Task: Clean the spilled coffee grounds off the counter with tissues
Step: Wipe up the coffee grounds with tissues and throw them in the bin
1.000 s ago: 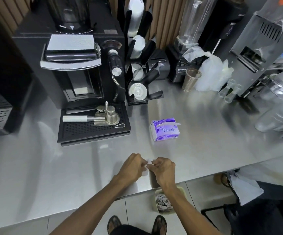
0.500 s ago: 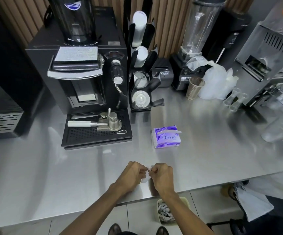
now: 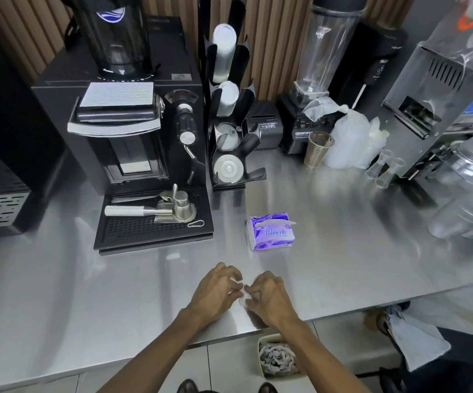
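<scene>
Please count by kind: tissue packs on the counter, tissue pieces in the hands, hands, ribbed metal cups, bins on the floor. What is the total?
Tissue pack: 1
Tissue piece, pinched by both hands: 1
Hands: 2, left hand, right hand
Ribbed metal cup: 1
Bin: 1
Total: 6

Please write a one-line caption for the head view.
Over the counter, the left hand and right hand pinch a white tissue, near the tissue pack.
</scene>
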Available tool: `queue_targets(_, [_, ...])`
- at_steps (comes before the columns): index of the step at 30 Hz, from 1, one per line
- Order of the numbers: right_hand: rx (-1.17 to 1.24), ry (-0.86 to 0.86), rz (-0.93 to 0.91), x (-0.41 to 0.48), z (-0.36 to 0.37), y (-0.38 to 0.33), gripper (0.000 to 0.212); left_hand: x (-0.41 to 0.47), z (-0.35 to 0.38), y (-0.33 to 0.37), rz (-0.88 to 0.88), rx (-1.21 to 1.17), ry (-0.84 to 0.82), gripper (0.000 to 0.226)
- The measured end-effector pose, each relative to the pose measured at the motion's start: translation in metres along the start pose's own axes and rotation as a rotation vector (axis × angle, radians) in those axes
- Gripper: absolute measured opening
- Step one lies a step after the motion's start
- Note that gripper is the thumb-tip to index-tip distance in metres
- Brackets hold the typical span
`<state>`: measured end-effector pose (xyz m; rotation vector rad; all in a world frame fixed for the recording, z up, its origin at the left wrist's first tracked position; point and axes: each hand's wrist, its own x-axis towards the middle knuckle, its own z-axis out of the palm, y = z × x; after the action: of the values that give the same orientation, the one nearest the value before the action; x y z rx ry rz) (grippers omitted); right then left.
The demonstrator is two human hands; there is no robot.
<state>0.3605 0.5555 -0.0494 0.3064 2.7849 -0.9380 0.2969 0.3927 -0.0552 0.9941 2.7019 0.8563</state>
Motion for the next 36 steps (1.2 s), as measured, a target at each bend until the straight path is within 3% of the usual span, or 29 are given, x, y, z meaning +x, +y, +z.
queue_targets(5, [-0.041, 0.029, -0.119, 0.011, -0.006, 0.006, 0.017, -0.001, 0.003, -0.004, 0.044, 0.012, 0.021, 0.017])
queue_targets(14, [0.052, -0.021, -0.218, 0.026, -0.013, 0.005, 0.032, -0.006, 0.0, -0.005, -0.098, -0.135, 0.048, 0.021])
queue_targets(22, [-0.064, 0.0, -0.369, 0.027, -0.011, 0.013, 0.025, -0.006, 0.006, -0.005, -0.156, -0.175, 0.046, 0.024])
queue_targets(29, [-0.057, 0.017, -0.385, 0.033, -0.012, 0.011, 0.022, -0.003, 0.004, -0.003, -0.123, -0.122, 0.126, 0.021])
queue_targets(36, [-0.024, 0.034, -0.37, 0.04, -0.014, 0.01, 0.015, 0.003, -0.001, -0.009, -0.067, -0.112, 0.105, 0.021])
